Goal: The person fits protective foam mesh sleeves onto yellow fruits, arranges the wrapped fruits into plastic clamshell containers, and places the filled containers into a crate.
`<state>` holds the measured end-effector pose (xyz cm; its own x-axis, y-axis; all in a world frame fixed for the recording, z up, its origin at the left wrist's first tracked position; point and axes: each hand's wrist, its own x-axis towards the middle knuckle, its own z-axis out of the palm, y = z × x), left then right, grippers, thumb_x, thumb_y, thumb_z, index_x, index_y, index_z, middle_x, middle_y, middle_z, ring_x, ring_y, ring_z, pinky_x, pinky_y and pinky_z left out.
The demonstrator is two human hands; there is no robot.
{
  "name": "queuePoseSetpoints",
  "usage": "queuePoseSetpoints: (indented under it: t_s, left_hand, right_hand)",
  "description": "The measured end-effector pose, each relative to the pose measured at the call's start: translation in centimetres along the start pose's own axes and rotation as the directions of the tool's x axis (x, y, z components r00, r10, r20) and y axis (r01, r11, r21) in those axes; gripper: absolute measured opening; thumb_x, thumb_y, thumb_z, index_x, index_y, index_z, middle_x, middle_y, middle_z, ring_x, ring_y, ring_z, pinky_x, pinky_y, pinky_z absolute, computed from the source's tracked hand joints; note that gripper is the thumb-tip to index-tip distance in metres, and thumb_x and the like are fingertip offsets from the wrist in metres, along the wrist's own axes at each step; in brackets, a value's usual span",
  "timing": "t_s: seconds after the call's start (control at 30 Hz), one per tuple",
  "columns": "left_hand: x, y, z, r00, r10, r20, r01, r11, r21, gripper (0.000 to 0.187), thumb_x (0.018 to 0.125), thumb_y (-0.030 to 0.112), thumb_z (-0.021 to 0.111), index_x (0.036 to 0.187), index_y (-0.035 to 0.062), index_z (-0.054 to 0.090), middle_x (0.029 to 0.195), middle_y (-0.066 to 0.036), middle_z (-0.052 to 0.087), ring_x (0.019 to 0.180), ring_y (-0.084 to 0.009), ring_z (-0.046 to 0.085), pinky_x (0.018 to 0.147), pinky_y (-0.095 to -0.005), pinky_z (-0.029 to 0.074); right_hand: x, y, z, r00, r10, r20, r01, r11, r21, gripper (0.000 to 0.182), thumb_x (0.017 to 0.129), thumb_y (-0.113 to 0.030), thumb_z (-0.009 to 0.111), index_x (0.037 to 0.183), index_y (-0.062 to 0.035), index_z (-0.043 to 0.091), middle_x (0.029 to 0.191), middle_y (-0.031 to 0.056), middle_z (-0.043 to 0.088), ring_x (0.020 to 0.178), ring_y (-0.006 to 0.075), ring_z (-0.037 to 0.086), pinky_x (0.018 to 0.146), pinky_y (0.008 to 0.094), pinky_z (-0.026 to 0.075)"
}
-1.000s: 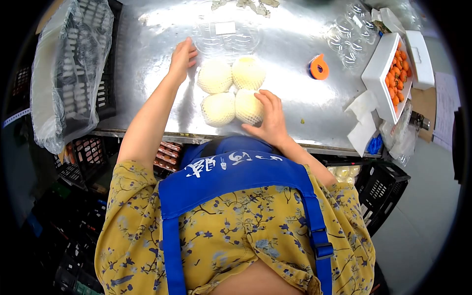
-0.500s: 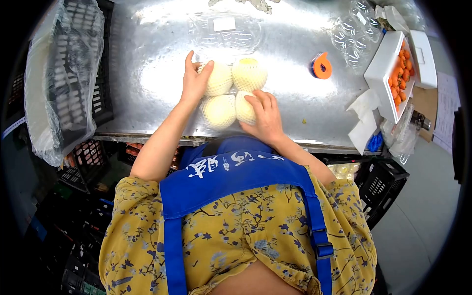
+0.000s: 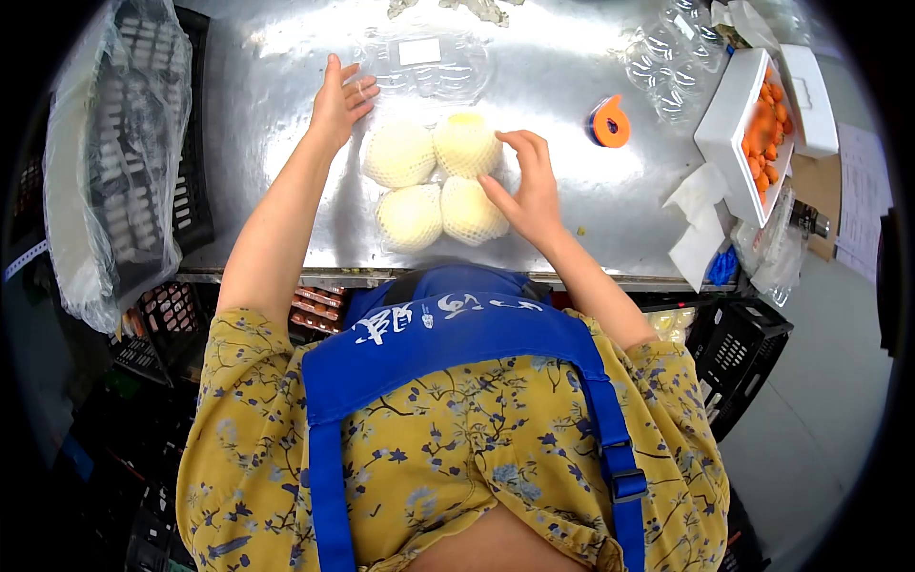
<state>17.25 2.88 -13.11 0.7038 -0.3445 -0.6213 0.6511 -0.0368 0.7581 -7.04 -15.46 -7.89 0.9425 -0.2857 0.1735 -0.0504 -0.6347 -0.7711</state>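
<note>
Several round, pale fruits in white foam nets stand in a two-by-two block on the metal table: an upper-left fruit (image 3: 399, 153), an upper-right fruit (image 3: 467, 144), a lower-left fruit (image 3: 410, 217) and a lower-right fruit (image 3: 472, 209). Their exact kind is hidden by the netting. Just beyond them lies a clear plastic clamshell container (image 3: 457, 69) with a white label (image 3: 419, 51). My left hand (image 3: 341, 107) is raised left of the container, fingers apart, holding nothing. Beside the right-hand fruits is my right hand (image 3: 531, 191), fingers apart, its tips at or against the netting.
An orange tape dispenser (image 3: 610, 122) sits right of the fruits. Clear plastic containers (image 3: 662, 67) lie at the back right, near a white foam box (image 3: 720, 133) of orange produce (image 3: 762, 143). A black crate (image 3: 193, 133) with plastic wrap (image 3: 133, 143) borders the left side.
My left hand has let go of the upper-left fruit and moved up and left. My right hand has come off the lower-right fruit's top toward its right side.
</note>
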Motion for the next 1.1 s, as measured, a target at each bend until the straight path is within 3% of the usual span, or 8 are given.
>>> queuePoseSetpoints:
  t_s: [0.2, 0.33, 0.57, 0.73, 0.77, 0.83, 0.9, 1.1]
  left_hand:
    - [-0.2, 1.4, 1.3, 0.999, -0.014, -0.041, 0.017, 0.998, 0.067, 0.063, 0.087, 0.052, 0.049, 0.133, 0.0087, 0.041, 0.107, -0.011, 0.055, 0.095, -0.0202, 0.054, 0.085, -0.0326, 0.042]
    - [-0.8, 3.0, 1.2, 0.982, 0.166, 0.096, -0.181, 0.966, 0.185, 0.048, 0.081, 0.042, 0.063, 0.115, 0.0077, 0.06, 0.111, -0.009, 0.052, 0.095, -0.0197, 0.051, 0.085, -0.032, 0.041]
    - [-8.2, 2.9, 2.7, 0.719, 0.557, 0.415, -0.694, 0.561, 0.451, 0.056, 0.077, 0.036, 0.067, 0.126, 0.0119, 0.052, 0.126, -0.012, 0.053, 0.12, -0.026, 0.046, 0.101, -0.0381, 0.034]
    - [-13.2, 0.9, 0.2, 0.615, 0.51, 0.601, -0.776, 0.255, 0.578, 0.076, 0.069, 0.04, 0.071, 0.135, 0.017, 0.041, 0.14, -0.009, 0.039, 0.132, -0.0299, 0.031, 0.109, -0.0489, 0.021]
    - [-14.2, 0.2, -0.1, 0.577, 0.49, 0.654, -0.791, 0.136, 0.596, 0.078, 0.068, 0.043, 0.071, 0.135, 0.0175, 0.04, 0.141, -0.01, 0.037, 0.133, -0.0305, 0.03, 0.109, -0.0505, 0.02]
    - [-16.0, -1.4, -0.8, 0.506, 0.421, 0.752, -0.796, -0.106, 0.595, 0.081, 0.067, 0.048, 0.071, 0.135, 0.0184, 0.039, 0.143, -0.01, 0.033, 0.133, -0.0316, 0.028, 0.109, -0.0536, 0.018]
    - [-16.9, -2.9, -1.6, 0.534, 0.33, 0.778, -0.789, -0.135, 0.599, 0.087, 0.062, 0.058, 0.07, 0.135, 0.0211, 0.037, 0.145, -0.009, 0.028, 0.135, -0.0324, 0.022, 0.108, -0.058, 0.012]
    - [-18.3, -4.9, -2.2, 0.613, 0.226, 0.757, -0.761, -0.091, 0.643, 0.089, 0.059, 0.049, 0.076, 0.134, 0.0224, 0.038, 0.146, -0.007, 0.026, 0.137, -0.0307, 0.016, 0.108, -0.0599, 0.009]
  right_hand:
    - [4.0, -0.1, 2.2, 0.992, -0.089, 0.09, 0.1, 0.987, -0.127, 0.052, 0.072, -0.028, 0.071, 0.116, -0.0089, 0.052, 0.122, 0.0169, 0.044, 0.113, 0.0347, 0.042, 0.093, 0.0416, 0.039]
    - [4.7, 0.5, 3.6, 0.986, -0.056, 0.155, 0.093, 0.967, -0.236, 0.043, 0.075, -0.03, 0.068, 0.109, -0.0079, 0.055, 0.115, 0.0141, 0.048, 0.109, 0.0318, 0.044, 0.092, 0.0401, 0.039]
    - [5.0, 1.0, 3.7, 0.994, -0.03, 0.107, 0.043, 0.991, -0.126, 0.049, 0.071, -0.029, 0.069, 0.109, -0.0029, 0.052, 0.112, 0.0161, 0.049, 0.105, 0.0334, 0.045, 0.091, 0.0419, 0.039]
    - [-0.9, 2.5, 0.4, 0.995, -0.013, -0.103, 0.005, 0.997, -0.077, 0.057, 0.075, -0.024, 0.067, 0.121, 0.0009, 0.046, 0.125, 0.0201, 0.044, 0.113, 0.035, 0.044, 0.093, 0.0423, 0.038]
    - [-2.8, 3.2, 0.0, 0.982, 0.181, -0.055, -0.18, 0.983, 0.023, 0.051, 0.082, -0.028, 0.06, 0.122, 0.0008, 0.046, 0.122, 0.0193, 0.047, 0.11, 0.0333, 0.048, 0.091, 0.0408, 0.04]
    - [-5.4, 3.6, -0.6, 0.813, 0.554, 0.179, -0.582, 0.764, 0.28, 0.049, 0.09, -0.035, 0.047, 0.124, 0.0006, 0.044, 0.118, 0.0189, 0.051, 0.102, 0.0308, 0.054, 0.086, 0.0385, 0.044]
    - [-6.7, 3.3, -0.9, 0.452, 0.685, 0.572, -0.878, 0.228, 0.422, 0.055, 0.094, -0.045, 0.035, 0.125, 0.0002, 0.041, 0.113, 0.0198, 0.053, 0.093, 0.0294, 0.06, 0.08, 0.037, 0.048]
    - [-7.2, 1.5, 0.9, 0.445, 0.626, 0.64, -0.823, 0.004, 0.568, 0.07, 0.093, -0.057, 0.021, 0.128, 0.0025, 0.032, 0.103, 0.0264, 0.055, 0.079, 0.031, 0.064, 0.064, 0.0349, 0.055]
